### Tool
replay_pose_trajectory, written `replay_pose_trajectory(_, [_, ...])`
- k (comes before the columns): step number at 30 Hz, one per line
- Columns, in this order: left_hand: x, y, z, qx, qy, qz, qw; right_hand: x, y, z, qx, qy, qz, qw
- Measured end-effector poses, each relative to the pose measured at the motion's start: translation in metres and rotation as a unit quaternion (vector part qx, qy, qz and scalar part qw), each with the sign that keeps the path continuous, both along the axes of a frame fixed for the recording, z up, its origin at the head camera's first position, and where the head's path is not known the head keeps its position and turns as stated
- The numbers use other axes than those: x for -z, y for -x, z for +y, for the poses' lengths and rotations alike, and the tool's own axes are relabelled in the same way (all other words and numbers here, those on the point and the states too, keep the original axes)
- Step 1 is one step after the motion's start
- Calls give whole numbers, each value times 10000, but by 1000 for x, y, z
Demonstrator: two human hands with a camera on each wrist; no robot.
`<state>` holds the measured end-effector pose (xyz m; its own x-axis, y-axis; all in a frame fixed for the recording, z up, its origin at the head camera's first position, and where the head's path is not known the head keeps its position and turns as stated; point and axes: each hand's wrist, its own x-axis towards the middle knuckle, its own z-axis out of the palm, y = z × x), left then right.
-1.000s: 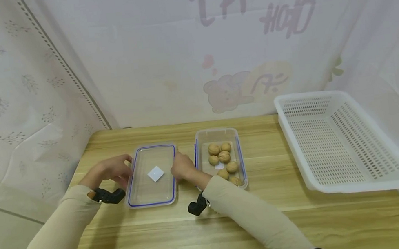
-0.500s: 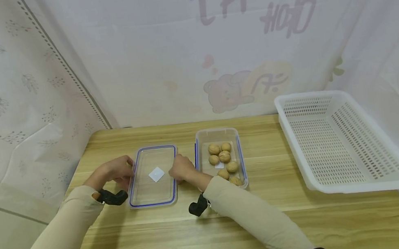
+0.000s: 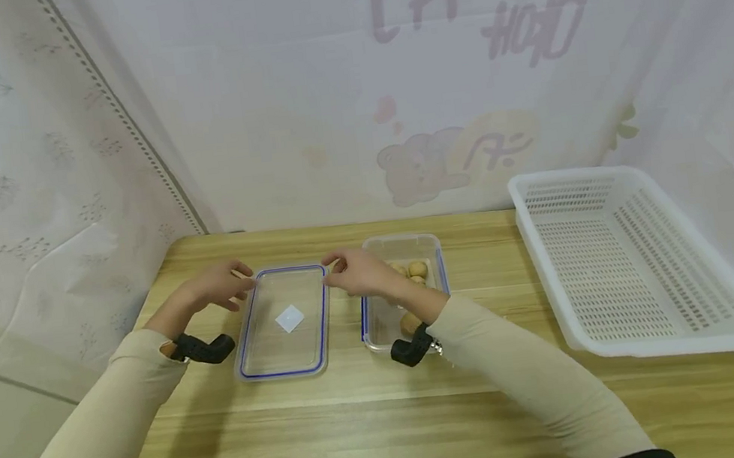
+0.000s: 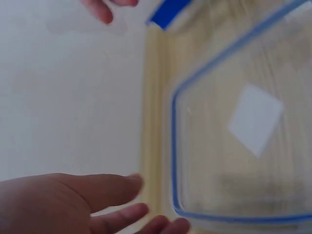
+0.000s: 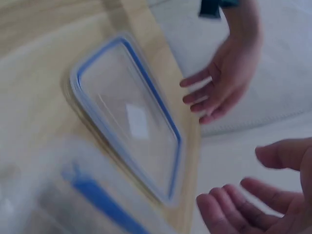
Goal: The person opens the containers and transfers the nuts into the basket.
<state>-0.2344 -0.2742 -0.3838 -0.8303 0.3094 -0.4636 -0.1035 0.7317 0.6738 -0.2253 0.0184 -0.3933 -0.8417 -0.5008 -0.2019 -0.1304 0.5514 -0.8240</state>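
A clear plastic lid (image 3: 286, 351) with a blue seal and a small white label (image 3: 290, 319) lies flat on the wooden table. By its far left corner is my left hand (image 3: 218, 284), fingers loosely spread; contact with the rim is unclear in the head view. My right hand (image 3: 360, 271) hovers near the far right corner, thumb and fingers apart, and holds nothing. Beneath the right hand and wrist stands a clear food container (image 3: 379, 337) with a blue strip on its side. It holds several walnuts (image 3: 417, 268), some hidden by that hand.
A white perforated plastic basket (image 3: 607, 277) stands on the right side of the wooden table (image 3: 336, 436). Patterned cloth (image 3: 298, 101) hangs behind the table's far edge and along both sides.
Both hands have moved toward the far corners of the lid. The right hand has left the lid's right edge, rising and opening over the container. The lid has stayed nearly in place.
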Motion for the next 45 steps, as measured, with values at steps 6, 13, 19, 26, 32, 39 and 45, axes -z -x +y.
replay_pose_trajectory(6, [-8, -2, 30, -116, -695, 258, 9972, -6, 24, 43, -6, 662, 308, 9973])
replay_pose_trajectory(13, [-1, -9, 76, -343, -1601, 30, 9865, 0, 47, 82, -144, 700, 107, 9974])
replay_pose_trajectory(19, [12, -14, 109, -719, -2187, -213, 9729, 10, 54, 96, -146, 232, -64, 9996])
replay_pose_trajectory(26, [31, -16, 138, -702, -2495, -481, 9646, 24, 56, 98, -171, -367, -22, 9992])
replay_pose_trajectory(32, [39, -20, 155, -777, -2543, -720, 9613, 33, 53, 91, -291, -858, -34, 9959])
replay_pose_trajectory(39, [45, -22, 161, -933, -2602, -869, 9571, 40, 48, 81, -326, -1205, -78, 9921])
replay_pose_trajectory(45, [46, -23, 163, -954, -2523, -987, 9579, 42, 43, 75, -280, -1213, 38, 9922])
